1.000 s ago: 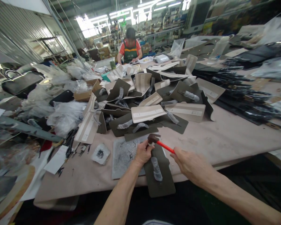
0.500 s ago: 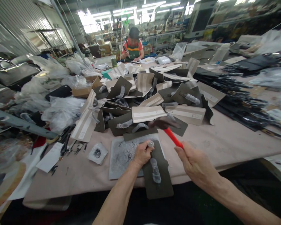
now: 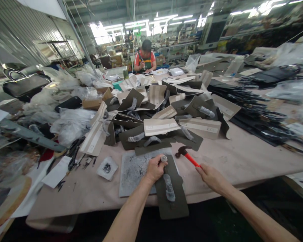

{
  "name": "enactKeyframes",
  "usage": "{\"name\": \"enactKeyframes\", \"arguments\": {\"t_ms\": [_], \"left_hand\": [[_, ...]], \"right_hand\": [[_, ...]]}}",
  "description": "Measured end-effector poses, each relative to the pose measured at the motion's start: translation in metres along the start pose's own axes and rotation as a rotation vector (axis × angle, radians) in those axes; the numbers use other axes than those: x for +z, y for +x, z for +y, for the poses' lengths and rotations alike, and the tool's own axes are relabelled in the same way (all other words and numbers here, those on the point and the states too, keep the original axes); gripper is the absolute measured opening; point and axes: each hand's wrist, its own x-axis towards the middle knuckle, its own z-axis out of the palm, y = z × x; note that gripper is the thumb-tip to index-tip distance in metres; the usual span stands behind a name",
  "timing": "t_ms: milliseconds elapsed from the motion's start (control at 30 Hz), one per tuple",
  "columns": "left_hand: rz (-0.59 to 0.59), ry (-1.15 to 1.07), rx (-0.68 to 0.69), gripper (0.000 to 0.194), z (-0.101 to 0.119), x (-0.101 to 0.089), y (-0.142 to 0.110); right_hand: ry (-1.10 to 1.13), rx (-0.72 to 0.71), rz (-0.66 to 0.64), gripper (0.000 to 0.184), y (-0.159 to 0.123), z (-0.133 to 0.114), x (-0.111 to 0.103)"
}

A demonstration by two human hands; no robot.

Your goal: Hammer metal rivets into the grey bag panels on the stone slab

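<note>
My left hand (image 3: 155, 169) is closed around a small upright metal punch (image 3: 164, 158), its tip set on a dark olive leather piece (image 3: 173, 201) that hangs over the table's front edge. A plastic-wrapped fitting (image 3: 169, 188) lies on that piece. The piece rests partly on a scarred grey cutting slab (image 3: 135, 169). My right hand (image 3: 210, 176) grips the red handle of a hammer (image 3: 185, 154), whose dark head is lifted a little to the right of the punch.
A heap of olive and beige leather panels (image 3: 161, 114) fills the table behind the slab. Scissors and small tools (image 3: 75, 158) lie to the left, black strips (image 3: 255, 107) to the right. A person in red (image 3: 145, 60) works at the far end.
The hammer struck the punch a second ago, rose high half a second ago, and has now come back down and to the right of the punch. The left hand keeps the punch in place.
</note>
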Motion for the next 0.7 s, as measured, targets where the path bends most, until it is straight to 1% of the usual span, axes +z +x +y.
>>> {"name": "enactKeyframes", "arguments": {"t_ms": [33,67,100,133,167,200,233,267,333,400,433,467,500,533,567,600,633,667,700], "left_hand": [[0.001,-0.008,-0.004,0.011,-0.001,0.000,0.000],[0.002,-0.015,-0.009,0.011,-0.001,0.000,0.000],[0.005,-0.020,-0.014,0.010,-0.001,0.000,0.000],[0.007,-0.024,-0.018,0.010,0.000,0.000,0.000],[0.010,-0.030,-0.023,0.009,0.000,0.000,0.001],[0.019,-0.041,-0.033,0.008,0.000,0.001,0.002],[0.040,-0.064,-0.056,0.009,-0.001,0.001,0.003],[0.074,-0.098,-0.090,0.012,-0.001,0.002,0.005],[0.197,-0.200,-0.179,0.020,-0.002,0.004,0.010],[0.355,-0.331,-0.258,0.027,-0.001,0.002,0.014],[0.426,-0.392,-0.277,0.029,0.001,0.000,0.016],[0.486,-0.444,-0.282,0.032,0.004,-0.004,0.016],[0.533,-0.487,-0.274,0.035,0.008,-0.010,0.015],[0.572,-0.517,-0.254,0.037,0.014,-0.017,0.014],[0.605,-0.536,-0.222,0.038,0.020,-0.025,0.013],[0.635,-0.544,-0.183,0.038,0.028,-0.033,0.012],[0.664,-0.545,-0.139,0.038,0.036,-0.042,0.011],[0.688,-0.537,-0.097,0.037,0.043,-0.051,0.011],[0.707,-0.527,-0.059,0.037,0.049,-0.059,0.011]], "right_hand": [[-0.060,0.013,0.052,0.039,0.002,0.000,0.004],[-0.099,-0.008,0.126,0.040,0.001,-0.005,0.007],[-0.101,-0.060,0.212,0.042,-0.003,-0.015,0.010],[-0.067,-0.137,0.287,0.044,-0.009,-0.029,0.014],[-0.016,-0.230,0.328,0.046,-0.017,-0.047,0.018],[0.034,-0.314,0.332,0.048,-0.026,-0.067,0.024],[0.065,-0.366,0.279,0.047,-0.035,-0.088,0.032],[0.048,-0.380,0.187,0.043,-0.043,-0.107,0.042],[-0.093,-0.330,0.029,0.032,-0.054,-0.137,0.060],[-0.218,-0.271,-0.011,0.036,-0.057,-0.148,0.070],[-0.248,-0.252,-0.002,0.042,-0.056,-0.147,0.069],[-0.261,-0.240,0.011,0.048,-0.054,-0.142,0.062],[-0.269,-0.234,0.023,0.051,-0.051,-0.136,0.051],[-0.281,-0.246,0.043,0.051,-0.047,-0.128,0.035],[-0.295,-0.290,0.080,0.047,-0.043,-0.121,0.018],[-0.304,-0.376,0.132,0.041,-0.040,-0.115,0.001],[-0.307,-0.503,0.199,0.033,-0.036,-0.111,-0.015],[-0.306,-0.662,0.268,0.027,-0.033,-0.108,-0.027],[-0.299,-0.828,0.333,0.023,-0.030,-0.106,-0.035]]}}
